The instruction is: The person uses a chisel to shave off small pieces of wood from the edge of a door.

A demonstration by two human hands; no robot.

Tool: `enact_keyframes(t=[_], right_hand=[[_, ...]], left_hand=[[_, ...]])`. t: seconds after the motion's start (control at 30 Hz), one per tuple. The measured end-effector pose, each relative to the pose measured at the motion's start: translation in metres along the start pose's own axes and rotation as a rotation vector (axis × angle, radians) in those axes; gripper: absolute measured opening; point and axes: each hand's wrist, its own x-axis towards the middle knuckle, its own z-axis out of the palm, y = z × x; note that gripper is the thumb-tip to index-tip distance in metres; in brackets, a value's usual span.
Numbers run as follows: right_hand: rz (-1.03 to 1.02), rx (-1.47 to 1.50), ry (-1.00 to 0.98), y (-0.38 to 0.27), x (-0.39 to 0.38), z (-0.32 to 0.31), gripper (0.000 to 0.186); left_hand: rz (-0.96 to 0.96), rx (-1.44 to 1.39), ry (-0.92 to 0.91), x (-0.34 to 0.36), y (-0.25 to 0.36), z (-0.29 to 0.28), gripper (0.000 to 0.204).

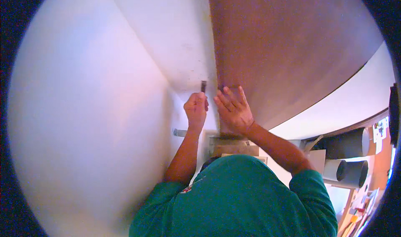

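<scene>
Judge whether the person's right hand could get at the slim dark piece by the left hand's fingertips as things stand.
Probably yes: the right hand is open close beside the left hand, and nothing visible stands between it and the slim dark piece, though depth is hard to judge.

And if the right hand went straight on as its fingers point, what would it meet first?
Most likely the brown panel, near its left edge; depth is unclear, and the right hand may be touching it.
</scene>
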Motion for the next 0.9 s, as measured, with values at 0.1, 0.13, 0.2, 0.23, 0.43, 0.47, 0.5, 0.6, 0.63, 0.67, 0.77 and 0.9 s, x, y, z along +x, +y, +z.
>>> enact_keyframes(t=[0.1,0.13,0.2,0.23,0.43,0.47,0.5,0.6,0.63,0.67,0.77,0.9], right_hand=[[0.473,0.270,-0.266,-0.017,0.006,-0.006,0.018],[0.473,0.269,-0.275,-0.021,0.012,0.000,0.018],[0.674,0.294,0.036,-0.018,0.028,0.015,0.041],[0.670,0.287,0.028,-0.017,0.033,0.018,0.041],[0.796,0.177,0.070,-0.015,0.051,0.035,0.051],[0.798,0.142,0.064,-0.015,0.048,0.041,0.051],[0.801,0.108,0.062,-0.017,0.047,0.043,0.052],[0.779,0.079,-0.002,-0.020,0.046,0.041,0.049],[0.786,0.077,-0.004,-0.020,0.048,0.041,0.049],[0.762,0.080,0.066,-0.018,0.050,0.042,0.047],[0.710,0.081,0.172,-0.015,0.060,0.045,0.042],[0.655,0.025,0.105,-0.020,0.047,0.055,0.040]], left_hand=[[0.121,0.206,-0.078,0.003,-0.016,-0.004,0.029],[0.140,0.322,-0.078,0.007,-0.019,-0.010,0.028],[0.178,0.341,-0.079,0.011,-0.026,-0.013,0.027],[0.223,0.365,-0.082,0.013,-0.029,-0.013,0.027],[0.317,0.418,-0.080,0.016,-0.046,-0.011,0.027],[0.308,0.420,-0.083,0.017,-0.050,-0.011,0.027],[0.339,0.513,-0.082,0.019,-0.054,-0.013,0.039],[0.356,0.654,-0.082,0.017,-0.061,-0.015,0.053],[0.347,0.700,-0.077,0.017,-0.060,-0.014,0.054],[0.344,0.700,-0.083,0.018,-0.059,-0.010,0.054],[0.463,0.543,0.047,0.030,-0.046,0.005,0.053],[0.404,0.548,-0.022,0.029,-0.069,-0.013,0.040]])
